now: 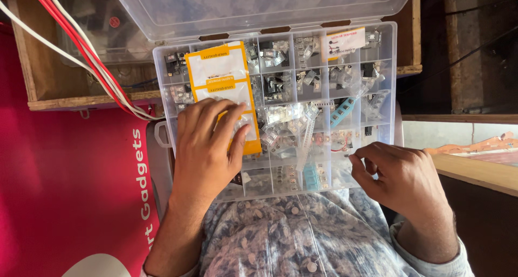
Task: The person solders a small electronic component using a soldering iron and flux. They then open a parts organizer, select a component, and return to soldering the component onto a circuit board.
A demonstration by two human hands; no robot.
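Note:
A clear plastic compartment box lies open on my lap, its cells filled with small bagged electronic parts. My left hand rests flat on a pair of orange-and-white packets lying over the box's left cells. My right hand is at the box's near right corner, fingers curled together and pinching at something tiny by the edge; what it pinches is too small to tell. A light blue strip of parts lies in a middle cell.
The box's clear lid stands open at the far side. Red and white wires cross a wooden tray at the upper left. A red cloth covers the left. A wooden ledge is on the right.

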